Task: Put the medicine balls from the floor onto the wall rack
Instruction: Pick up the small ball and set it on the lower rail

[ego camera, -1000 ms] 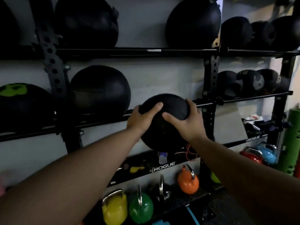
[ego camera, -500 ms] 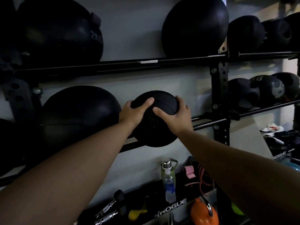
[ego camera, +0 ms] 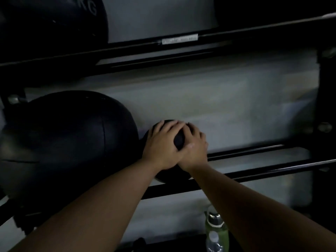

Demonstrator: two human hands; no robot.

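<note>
A small black medicine ball [ego camera: 179, 142] rests between the two black rails of the wall rack's middle shelf [ego camera: 263, 160], close against the wall. My left hand [ego camera: 161, 144] lies over its top left and my right hand [ego camera: 195, 149] over its top right, fingers wrapped around it and thumbs touching. Most of the ball is hidden under my hands. A much larger black medicine ball [ego camera: 69, 140] sits on the same shelf, directly to the left and almost touching the small one.
Another large black ball [ego camera: 52, 20] marked "KG" sits on the upper shelf [ego camera: 127, 50]. A black upright post [ego camera: 326, 99] stands at the right. A green water bottle [ego camera: 216, 231] stands below. The middle shelf rails run bare to the right of my hands.
The small ball has moved away from me and down onto the middle shelf rails beside the large ball. My hands have slid onto its top, and the view has closed in on the rack.
</note>
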